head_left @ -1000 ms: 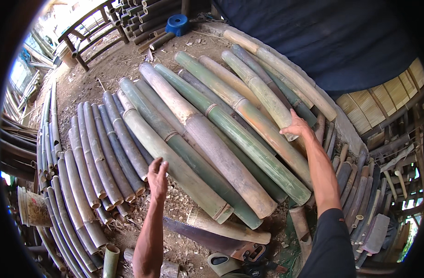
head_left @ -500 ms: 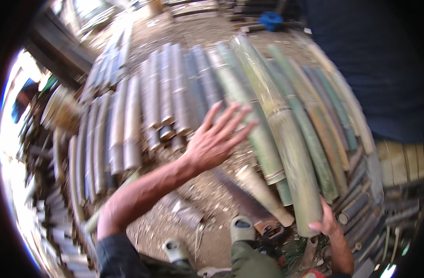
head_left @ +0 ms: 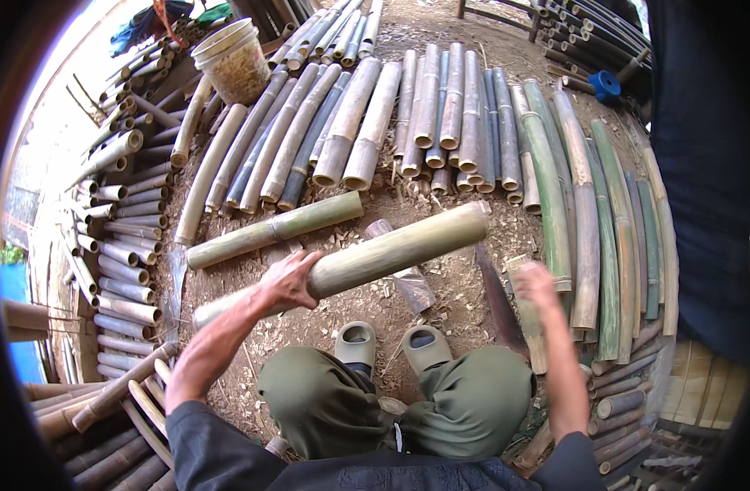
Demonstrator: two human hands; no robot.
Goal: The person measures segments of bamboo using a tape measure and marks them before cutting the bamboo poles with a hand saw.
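Observation:
A pale green bamboo pole point(head_left: 399, 250) slants across in front of my knees, lifted above the ground, its right end higher. My left hand point(head_left: 291, 282) is closed round it left of its middle, thumb on the near side. Apart from the pole, at the right, hangs my right hand point(head_left: 537, 285), smeared by motion, so its fingers do not read clearly. Below it are a pale bamboo piece point(head_left: 530, 331) and the dark blade of a handsaw point(head_left: 498, 299); the saw's handle is hidden. Beyond the held pole, a green bamboo pole point(head_left: 273, 231) lies on the ground.
Rows of cut bamboo poles point(head_left: 367, 123) lie ahead, with green ones point(head_left: 608, 245) at the right. More bamboo is stacked along the left point(head_left: 133, 270). A dirty white bucket point(head_left: 232, 61) stands far left, and a blue object point(head_left: 604, 86) sits far right.
My right hand has let go of the large pole at the right. My left hand, spread and empty before, now holds a pole farther left. The view has swung.

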